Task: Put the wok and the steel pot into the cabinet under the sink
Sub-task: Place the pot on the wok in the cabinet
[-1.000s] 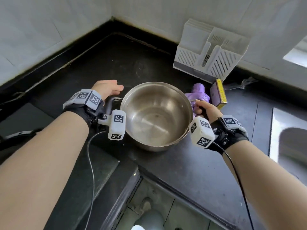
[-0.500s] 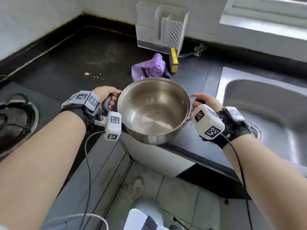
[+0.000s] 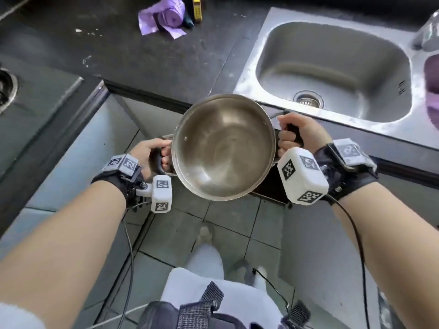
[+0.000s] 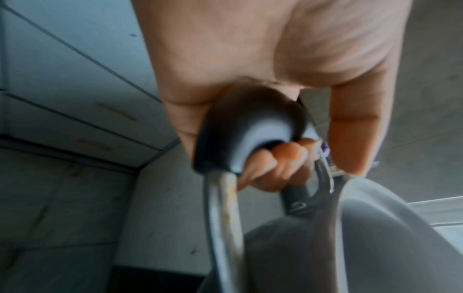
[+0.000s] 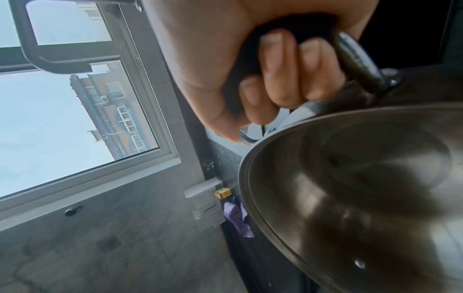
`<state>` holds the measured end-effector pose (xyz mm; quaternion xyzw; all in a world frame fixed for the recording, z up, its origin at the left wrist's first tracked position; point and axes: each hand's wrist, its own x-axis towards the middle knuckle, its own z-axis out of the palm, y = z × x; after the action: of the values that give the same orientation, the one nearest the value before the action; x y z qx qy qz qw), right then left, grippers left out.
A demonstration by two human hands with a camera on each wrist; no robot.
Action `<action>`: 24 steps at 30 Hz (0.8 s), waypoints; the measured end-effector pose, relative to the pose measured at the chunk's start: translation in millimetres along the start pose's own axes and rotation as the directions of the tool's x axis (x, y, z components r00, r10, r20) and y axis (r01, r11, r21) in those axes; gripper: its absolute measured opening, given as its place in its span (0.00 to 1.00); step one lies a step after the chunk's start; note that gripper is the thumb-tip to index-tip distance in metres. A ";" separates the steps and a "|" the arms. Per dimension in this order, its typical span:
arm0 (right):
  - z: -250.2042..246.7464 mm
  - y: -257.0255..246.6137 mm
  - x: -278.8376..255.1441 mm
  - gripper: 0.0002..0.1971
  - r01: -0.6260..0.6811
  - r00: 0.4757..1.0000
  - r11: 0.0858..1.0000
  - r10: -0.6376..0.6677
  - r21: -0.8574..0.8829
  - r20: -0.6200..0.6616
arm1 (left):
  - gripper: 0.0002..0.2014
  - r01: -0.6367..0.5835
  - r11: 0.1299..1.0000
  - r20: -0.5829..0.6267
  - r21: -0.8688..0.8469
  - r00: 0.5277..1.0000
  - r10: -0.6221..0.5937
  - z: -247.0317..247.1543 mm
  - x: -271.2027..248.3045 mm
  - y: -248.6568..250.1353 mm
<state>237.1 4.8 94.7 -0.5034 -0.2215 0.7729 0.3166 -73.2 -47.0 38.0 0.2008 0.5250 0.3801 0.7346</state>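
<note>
The steel pot (image 3: 223, 148) hangs in the air in front of the counter edge, empty and upright, just left of the sink (image 3: 332, 67). My left hand (image 3: 154, 153) grips its left black handle (image 4: 245, 126), fingers curled under it. My right hand (image 3: 291, 134) grips the right handle (image 5: 355, 65) the same way, and the pot's rim (image 5: 275, 138) fills that wrist view. Below the pot a dark cabinet opening (image 3: 273, 188) shows under the sink counter. No wok is in view.
A purple bag roll (image 3: 166, 20) and a yellow box (image 3: 197, 8) lie on the black counter (image 3: 142, 55). A stove edge (image 3: 7, 89) sits at far left. Grey cabinet fronts (image 3: 78, 150) stand to the left, tiled floor (image 3: 225, 233) and my legs below.
Both hands lifted the pot off the counter and carried it right and toward me, past the counter edge and lower, in front of the sink cabinet. My view tilted downward.
</note>
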 end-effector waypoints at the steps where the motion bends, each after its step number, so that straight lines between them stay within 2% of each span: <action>1: -4.8 8.4 -4.4 0.18 -0.023 1.000 1.000 0.023 0.011 -0.006 | 0.16 0.009 1.000 -0.049 -0.004 0.999 -0.009 0.1 1.3 -13.0; 3: -15.9 25.7 -8.9 0.17 -0.063 0.997 0.995 0.065 0.079 -0.033 | 0.17 0.043 0.999 -0.124 -0.002 0.991 -0.043 -1.4 7.2 -37.4; 7: -47.6 59.7 -7.2 0.16 -0.126 0.983 0.974 0.149 0.189 -0.109 | 0.13 0.198 0.980 -0.231 0.034 0.955 -0.185 4.9 27.7 -80.5; 10: -75.0 82.8 -1.0 0.16 -0.100 0.962 0.955 0.164 0.278 -0.217 | 0.13 0.274 0.961 -0.280 0.049 0.927 -0.250 18.8 52.8 -107.0; 14: -102.9 103.0 3.4 0.20 -0.123 0.904 0.920 0.259 0.372 -0.342 | 0.12 0.257 0.964 -0.390 0.062 0.896 -0.213 42.9 81.4 -138.9; 17: -122.9 114.0 17.0 0.20 -0.093 0.848 0.890 0.306 0.447 -0.432 | 0.13 0.306 0.952 -0.390 0.017 0.878 -0.276 53.3 111.7 -160.3; 20: -135.8 132.6 41.0 0.21 0.016 0.808 0.841 0.308 0.540 -0.503 | 0.05 0.353 0.935 -0.366 -0.022 0.868 -0.336 58.5 147.7 -195.0; 22: -146.2 144.9 61.8 0.21 0.118 0.771 0.811 0.289 0.573 -0.568 | 0.21 0.405 0.914 -0.336 -0.008 0.860 -0.384 63.2 164.9 -224.6; 23: -153.0 149.9 74.3 0.21 0.154 0.758 0.805 0.276 0.573 -0.591 | 0.21 0.429 0.903 -0.287 0.006 0.866 -0.410 67.6 174.0 -237.5; 24: -160.2 154.0 87.1 0.21 0.161 0.755 0.812 0.265 0.561 -0.600 | 0.16 0.459 0.888 -0.230 0.022 0.867 -0.443 71.5 185.6 -249.3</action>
<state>317.7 -37.4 -126.0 -0.6254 0.1649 0.5855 0.4888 109.1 -53.9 -223.5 0.0574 0.6488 0.1976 0.7327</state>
